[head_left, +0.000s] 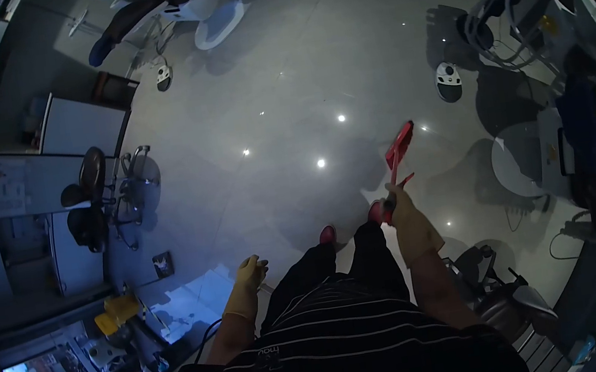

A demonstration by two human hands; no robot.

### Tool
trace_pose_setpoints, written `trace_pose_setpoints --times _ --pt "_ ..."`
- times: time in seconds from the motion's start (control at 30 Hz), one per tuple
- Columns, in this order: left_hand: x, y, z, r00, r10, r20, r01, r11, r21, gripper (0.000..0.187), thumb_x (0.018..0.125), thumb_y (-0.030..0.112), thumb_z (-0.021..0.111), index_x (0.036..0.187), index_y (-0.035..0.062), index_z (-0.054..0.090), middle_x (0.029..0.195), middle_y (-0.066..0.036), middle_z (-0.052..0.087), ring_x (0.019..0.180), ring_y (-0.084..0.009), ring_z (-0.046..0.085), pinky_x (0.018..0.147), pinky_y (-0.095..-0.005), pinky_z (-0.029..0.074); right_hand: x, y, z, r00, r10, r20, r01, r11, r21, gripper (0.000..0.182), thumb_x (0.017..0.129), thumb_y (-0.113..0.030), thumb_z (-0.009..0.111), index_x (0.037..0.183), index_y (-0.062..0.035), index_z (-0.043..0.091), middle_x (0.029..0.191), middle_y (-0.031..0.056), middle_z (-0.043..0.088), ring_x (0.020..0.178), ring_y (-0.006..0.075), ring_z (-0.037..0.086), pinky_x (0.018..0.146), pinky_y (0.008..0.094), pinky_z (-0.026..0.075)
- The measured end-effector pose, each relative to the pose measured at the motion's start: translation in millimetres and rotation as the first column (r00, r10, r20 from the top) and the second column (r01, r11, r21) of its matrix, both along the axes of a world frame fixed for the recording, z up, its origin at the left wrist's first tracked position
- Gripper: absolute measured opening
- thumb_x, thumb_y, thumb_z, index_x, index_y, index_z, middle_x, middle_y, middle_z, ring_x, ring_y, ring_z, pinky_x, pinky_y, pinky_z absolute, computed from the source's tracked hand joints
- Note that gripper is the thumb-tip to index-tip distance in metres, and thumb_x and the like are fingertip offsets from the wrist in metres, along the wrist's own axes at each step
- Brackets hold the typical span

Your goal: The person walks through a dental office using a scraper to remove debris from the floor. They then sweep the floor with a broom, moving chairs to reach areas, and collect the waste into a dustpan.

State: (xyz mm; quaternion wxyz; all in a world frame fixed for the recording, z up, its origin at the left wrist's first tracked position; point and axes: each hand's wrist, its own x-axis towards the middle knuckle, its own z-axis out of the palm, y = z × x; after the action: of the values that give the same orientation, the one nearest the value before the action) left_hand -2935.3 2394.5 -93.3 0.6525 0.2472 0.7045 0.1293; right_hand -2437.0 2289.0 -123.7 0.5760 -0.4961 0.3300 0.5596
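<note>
Right now the person is standing on a glossy tiled floor [284, 89], w/ the right hand [409, 225] in a yellow glove closing around the handle of a red long-handled tool [398, 155], prob. a dustpan or scraper, though the dim fisheye view is making it hard to tell which. Its flat red head is pointing forward and down, hovering just above the floor ahead of the red shoes [328, 234]. The left hand [248, 278], also gloved, is hanging loose beside the leg, fingers half curled, holding nothing. Risks as I'm judging them: the floor is looking shiny, poss. slick, so footing could be slipping if the person is leaning into the tool. A cable [573, 242] is lying on the floor at the right, near a dental unit base [519, 162], and could be catching a foot or the tool head. A foot pedal [448, 81] is sitting well ahead on the floor, another trip point. Low light is making small debris hard to spot.
</note>
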Motion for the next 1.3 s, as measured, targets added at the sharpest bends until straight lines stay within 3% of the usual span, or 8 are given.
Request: trace_pose_setpoints --times 0.17,0.2,0.23,0.47,0.87,0.93,1.13,1.3 --pt "-42 -96 -25 0.906 -0.352 -0.234 0.419 0.681 0.6 0.049 0.093 0.03 0.065 0.131 0.0026 0.052 0.102 -0.017 0.071 0.086 -0.0286 0.068 0.07 -0.037 0.054 89 14 31 0.964 0.264 0.043 -0.267 0.938 0.223 0.035 0.086 -0.038 0.072 0.093 -0.0121 0.049 0.063 0.0072 0.053 0.045 0.0206 0.051 0.04 0.034 0.04" --pt "-26 -107 1 0.994 -0.015 -0.112 0.051 0.945 0.323 0.048 0.094 0.032 0.063 0.13 0.0033 0.052 0.104 -0.016 0.071 0.089 -0.0272 0.068 0.072 -0.0359 0.053 89 16 41 0.941 0.293 0.171 -0.323 0.927 0.19 0.036 0.086 -0.038 0.072 0.093 -0.0115 0.048 0.063 0.0073 0.052 0.045 0.0204 0.051 0.04 0.0341 0.04" --pt "-12 -116 24 0.93 0.353 -0.102 -0.357 0.934 -0.021 0.047 0.095 0.034 0.062 0.13 0.0041 0.053 0.106 -0.015 0.071 0.092 -0.0258 0.068 0.074 -0.0347 0.052 84 12 45 0.907 0.387 0.166 -0.414 0.891 0.186 0.037 0.087 -0.038 0.071 0.093 -0.0111 0.048 0.063 0.007 0.052 0.045 0.0202 0.051 0.041 0.0343 0.04" --pt "-8 -219 29 0.852 0.481 -0.207 -0.504 0.86 -0.077 0.046 0.097 0.04 0.057 0.126 0.0048 0.056 0.112 -0.013 0.07 0.09 -0.0189 0.066 0.075 -0.0334 0.052 37 -23 126 0.272 0.962 -0.002 -0.946 0.267 -0.184 0.036 0.088 -0.041 0.071 0.097 -0.0071 0.061 0.071 0.0082 0.061 0.052 0.0204 0.057 0.048 0.0336 0.048" --pt "-86 -288 2 0.605 0.795 -0.04 -0.796 0.605 -0.007 0.036 0.098 0.035 0.058 0.113 0.002 0.058 0.099 -0.013 0.069 0.072 -0.019 0.062 0.056 -0.0318 0.048 -293 103 49 -0.274 0.952 -0.137 -0.956 -0.286 -0.073 0.039 0.082 -0.04 0.077 0.093 -0.0055 0.061 0.074 0.0115 0.065 0.048 0.0194 0.057 0.043 0.0311 0.048" --pt "-116 -301 -8 0.562 0.827 0.021 -0.824 0.562 -0.077 0.056 0.099 0.04 0.056 0.138 0.0009 0.05 0.118 -0.017 0.068 0.095 -0.0244 0.066 0.084 -0.0394 0.053 -277 124 34 -0.285 0.95 -0.125 -0.958 -0.286 0.007 0.039 0.083 -0.042 0.074 0.092 -0.0064 0.059 0.073 0.0124 0.064 0.044 0.0217 0.055 0.041 0.0332 0.046" --pt "-163 -315 -54 0.345 0.934 0.096 -0.936 0.349 -0.034 0.057 0.098 0.039 0.058 0.137 -0.0008 0.049 0.121 -0.019 0.067 0.097 -0.0251 0.067 0.082 -0.0396 0.054 -184 199 59 -0.131 0.991 -0.031 -0.969 -0.134 -0.209 0.037 0.086 -0.035 0.07 0.1 -0.0041 0.055 0.071 0.0135 0.061 0.042 0.0264 0.053 0.036 0.0388 0.04" --pt "-180 -236 -40 0.383 0.918 0.099 -0.923 0.384 0.016 0.057 0.098 0.038 0.059 0.137 -0.0015 0.047 0.114 -0.021 0.068 0.097 -0.0285 0.067 0.08 -0.0396 0.054 -251 240 99 -0.376 0.917 0.132 -0.825 -0.267 -0.498 0.036 0.084 -0.027 0.073 0.101 -0.0003 0.056 0.072 0.0133 0.06 0.042 0.0264 0.054 0.038 0.0381 0.043"
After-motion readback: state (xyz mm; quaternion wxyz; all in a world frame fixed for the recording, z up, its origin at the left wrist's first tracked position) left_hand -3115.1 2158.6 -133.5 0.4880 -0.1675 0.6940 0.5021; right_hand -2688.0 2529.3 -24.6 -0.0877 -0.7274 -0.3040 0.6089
